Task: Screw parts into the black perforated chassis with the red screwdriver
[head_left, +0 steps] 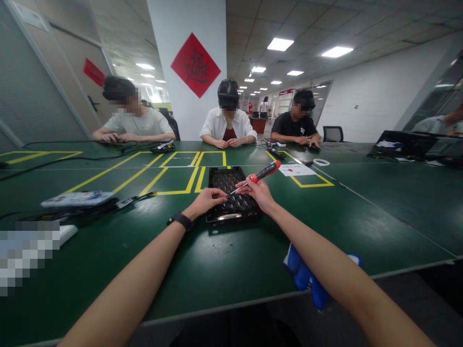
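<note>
In the middle of the table, a black open case [234, 224] lies with dark, patterned insides and a pale strip near its front edge. My right hand [259, 193] is closed round a screwdriver [268, 170] with a black and red handle, its shaft slanting down to the left over the case. At the screwdriver's tip, the fingers of my left hand [208, 201] are pinched together above the case's left side. Whatever is between those fingertips is too small to make out. A black band [180, 220] circles my left wrist.
A blue and white glove [299, 270] hangs at the front edge under my right forearm. Cables and a light-blue flat box [77, 199] lie to the left. Yellow tape marks the green table [253, 270]. Farther back are a paper sheet [296, 169], a tape roll [321, 162] and several seated people.
</note>
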Demonstrator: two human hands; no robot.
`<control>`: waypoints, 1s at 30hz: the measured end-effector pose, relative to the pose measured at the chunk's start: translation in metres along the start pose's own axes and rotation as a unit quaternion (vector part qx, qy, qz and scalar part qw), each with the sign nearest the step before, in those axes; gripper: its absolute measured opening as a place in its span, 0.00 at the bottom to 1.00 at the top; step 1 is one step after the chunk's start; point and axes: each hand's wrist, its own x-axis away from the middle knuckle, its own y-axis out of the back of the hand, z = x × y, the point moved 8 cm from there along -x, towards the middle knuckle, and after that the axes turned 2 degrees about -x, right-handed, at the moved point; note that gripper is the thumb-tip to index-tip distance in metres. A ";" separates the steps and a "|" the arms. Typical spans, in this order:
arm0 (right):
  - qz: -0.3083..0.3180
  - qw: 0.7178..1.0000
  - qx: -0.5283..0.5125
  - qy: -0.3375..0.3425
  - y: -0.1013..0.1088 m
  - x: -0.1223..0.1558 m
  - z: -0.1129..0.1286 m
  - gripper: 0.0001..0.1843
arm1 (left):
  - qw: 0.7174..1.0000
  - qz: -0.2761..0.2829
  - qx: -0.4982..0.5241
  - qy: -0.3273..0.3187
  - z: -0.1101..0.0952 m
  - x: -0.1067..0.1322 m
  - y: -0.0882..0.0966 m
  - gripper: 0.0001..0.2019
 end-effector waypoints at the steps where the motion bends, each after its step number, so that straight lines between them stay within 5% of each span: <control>1: 0.001 1.000 0.002 -0.001 0.000 0.000 0.000 0.13 | 1.000 -0.001 0.001 0.002 0.001 0.000 0.000 0.16; 16: 0.016 0.999 0.028 0.009 -0.006 0.001 0.004 0.13 | 1.000 0.000 -0.001 0.009 0.004 -0.001 -0.001 0.16; 25: 0.096 0.987 0.121 0.039 -0.024 0.005 0.006 0.14 | 1.000 0.003 -0.001 -0.001 0.003 -0.001 0.000 0.15; 30: 0.045 0.996 0.048 0.052 -0.012 0.004 0.009 0.13 | 1.000 -0.003 -0.005 0.003 0.004 -0.002 0.000 0.15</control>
